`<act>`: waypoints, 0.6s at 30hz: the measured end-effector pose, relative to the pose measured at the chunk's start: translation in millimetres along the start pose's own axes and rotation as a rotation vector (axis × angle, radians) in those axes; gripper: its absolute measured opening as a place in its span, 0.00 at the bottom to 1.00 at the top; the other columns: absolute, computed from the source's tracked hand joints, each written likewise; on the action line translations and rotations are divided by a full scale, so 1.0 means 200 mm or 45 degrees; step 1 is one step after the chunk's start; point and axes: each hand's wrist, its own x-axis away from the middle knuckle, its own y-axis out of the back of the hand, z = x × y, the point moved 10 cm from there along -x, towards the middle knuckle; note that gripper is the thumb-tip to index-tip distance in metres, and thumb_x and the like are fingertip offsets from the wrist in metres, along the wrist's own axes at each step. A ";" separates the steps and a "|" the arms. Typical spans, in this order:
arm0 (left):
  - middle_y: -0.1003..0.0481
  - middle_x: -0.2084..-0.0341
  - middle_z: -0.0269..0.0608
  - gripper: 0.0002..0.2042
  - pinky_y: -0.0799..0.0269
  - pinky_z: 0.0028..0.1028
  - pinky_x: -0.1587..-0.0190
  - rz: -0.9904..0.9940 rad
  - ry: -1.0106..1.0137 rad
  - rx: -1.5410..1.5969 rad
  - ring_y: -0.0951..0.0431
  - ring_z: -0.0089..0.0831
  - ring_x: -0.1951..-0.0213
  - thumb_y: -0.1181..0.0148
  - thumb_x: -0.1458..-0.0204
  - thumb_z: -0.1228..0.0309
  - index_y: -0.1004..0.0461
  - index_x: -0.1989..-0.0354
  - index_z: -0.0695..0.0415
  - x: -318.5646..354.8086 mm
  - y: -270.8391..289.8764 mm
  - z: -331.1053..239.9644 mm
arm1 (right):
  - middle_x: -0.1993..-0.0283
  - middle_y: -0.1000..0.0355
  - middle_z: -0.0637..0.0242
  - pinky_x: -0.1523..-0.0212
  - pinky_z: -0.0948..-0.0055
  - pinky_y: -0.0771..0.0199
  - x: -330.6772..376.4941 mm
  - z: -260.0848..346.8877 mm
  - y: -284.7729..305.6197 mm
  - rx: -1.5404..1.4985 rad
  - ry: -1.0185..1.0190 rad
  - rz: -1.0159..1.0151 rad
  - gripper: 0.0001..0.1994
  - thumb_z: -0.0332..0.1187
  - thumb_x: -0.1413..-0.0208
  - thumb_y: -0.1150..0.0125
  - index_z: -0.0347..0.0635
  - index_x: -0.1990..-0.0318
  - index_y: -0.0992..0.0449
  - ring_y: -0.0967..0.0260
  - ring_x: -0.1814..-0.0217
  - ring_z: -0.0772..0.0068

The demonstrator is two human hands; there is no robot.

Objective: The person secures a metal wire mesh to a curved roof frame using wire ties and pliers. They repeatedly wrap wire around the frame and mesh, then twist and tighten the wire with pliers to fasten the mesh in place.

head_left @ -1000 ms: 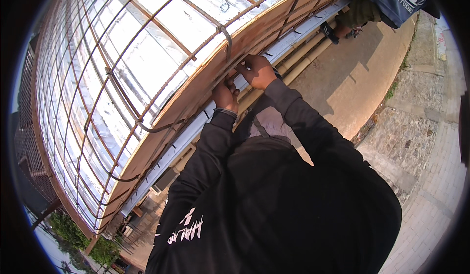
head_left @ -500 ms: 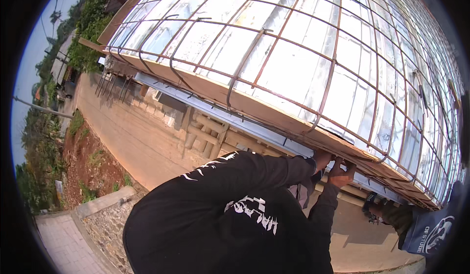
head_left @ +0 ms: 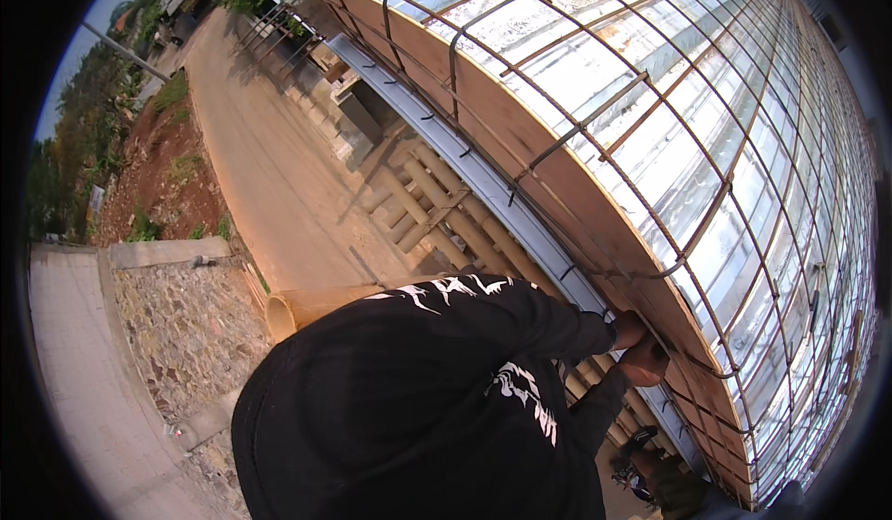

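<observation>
While pressed together at four o'clock, left hand (head_left: 628, 329) and right hand (head_left: 645, 364) closed on rebar grid (head_left: 706, 195) edge above wooden formwork board (head_left: 557, 185).

The person wears a black long-sleeved top (head_left: 409, 408) with white jagged lettering-style print across the upper part and along one sleeve. The sleeves (head_left: 548, 320) run down to the wrists, cuffs snug. Both hands (head_left: 641, 353) are bare, with no gloves on them.

Hands (head_left: 641, 348) tight against rebar grid (head_left: 650, 148); free room over the road (head_left: 269, 176) behind.
</observation>
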 end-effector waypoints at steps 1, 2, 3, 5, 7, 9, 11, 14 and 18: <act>0.19 0.62 0.54 0.16 0.24 0.40 0.56 0.156 0.073 0.081 0.19 0.48 0.59 0.48 0.42 0.63 0.21 0.57 0.62 -0.02 -0.04 0.02 | 0.69 0.19 0.55 0.67 0.64 0.24 0.00 0.01 0.00 -0.011 0.053 -0.027 0.16 0.43 0.50 0.29 0.36 0.69 0.16 0.20 0.69 0.58; 0.20 0.61 0.53 0.16 0.24 0.39 0.56 0.307 0.147 0.162 0.19 0.46 0.59 0.50 0.39 0.62 0.22 0.55 0.61 -0.02 -0.06 0.04 | 0.69 0.18 0.57 0.69 0.63 0.24 0.00 0.02 0.01 -0.074 0.076 -0.066 0.14 0.41 0.49 0.30 0.37 0.69 0.15 0.20 0.70 0.59; 0.20 0.60 0.52 0.17 0.24 0.37 0.56 0.477 0.217 0.244 0.19 0.44 0.58 0.53 0.37 0.62 0.22 0.54 0.61 0.00 -0.05 0.02 | 0.69 0.18 0.57 0.68 0.63 0.24 0.00 0.02 0.00 0.008 0.110 -0.034 0.14 0.40 0.49 0.29 0.36 0.68 0.15 0.20 0.69 0.60; 0.19 0.67 0.50 0.16 0.23 0.36 0.65 0.605 0.479 0.396 0.18 0.41 0.67 0.52 0.38 0.63 0.21 0.57 0.62 0.06 0.05 -0.07 | 0.68 0.18 0.57 0.67 0.63 0.24 0.01 0.00 0.03 0.197 0.143 0.012 0.13 0.39 0.50 0.29 0.36 0.67 0.15 0.20 0.69 0.61; 0.19 0.72 0.49 0.16 0.23 0.35 0.72 0.582 0.560 0.504 0.18 0.38 0.74 0.52 0.39 0.64 0.21 0.59 0.63 0.06 0.06 -0.09 | 0.68 0.18 0.55 0.68 0.62 0.24 0.01 -0.06 0.03 -0.004 -0.044 0.028 0.14 0.38 0.51 0.28 0.32 0.68 0.16 0.20 0.69 0.61; 0.20 0.75 0.49 0.16 0.25 0.35 0.77 0.471 0.438 0.546 0.19 0.36 0.77 0.52 0.40 0.64 0.21 0.60 0.64 0.06 -0.03 -0.01 | 0.69 0.19 0.53 0.70 0.62 0.25 0.02 -0.08 0.04 -0.183 -0.141 0.021 0.15 0.38 0.50 0.29 0.31 0.69 0.17 0.20 0.70 0.60; 0.21 0.77 0.46 0.17 0.25 0.32 0.77 0.538 0.191 0.104 0.20 0.33 0.78 0.53 0.40 0.63 0.21 0.60 0.64 0.04 -0.08 0.05 | 0.72 0.20 0.53 0.71 0.64 0.25 0.02 0.02 0.03 -0.217 0.056 -0.002 0.17 0.41 0.50 0.29 0.31 0.71 0.17 0.20 0.72 0.59; 0.27 0.83 0.39 0.14 0.33 0.30 0.79 0.569 0.789 0.731 0.27 0.26 0.81 0.52 0.39 0.67 0.21 0.64 0.63 0.12 0.14 -0.02 | 0.69 0.19 0.51 0.68 0.61 0.23 -0.01 -0.04 0.00 -0.124 -0.004 0.135 0.15 0.40 0.49 0.30 0.32 0.66 0.17 0.20 0.71 0.56; 0.34 0.81 0.28 0.12 0.46 0.25 0.79 0.502 1.142 1.282 0.39 0.19 0.80 0.52 0.38 0.61 0.29 0.70 0.51 0.16 0.22 -0.03 | 0.73 0.21 0.51 0.68 0.62 0.22 -0.03 -0.02 0.04 -0.314 0.018 0.071 0.12 0.37 0.48 0.32 0.34 0.67 0.19 0.21 0.72 0.53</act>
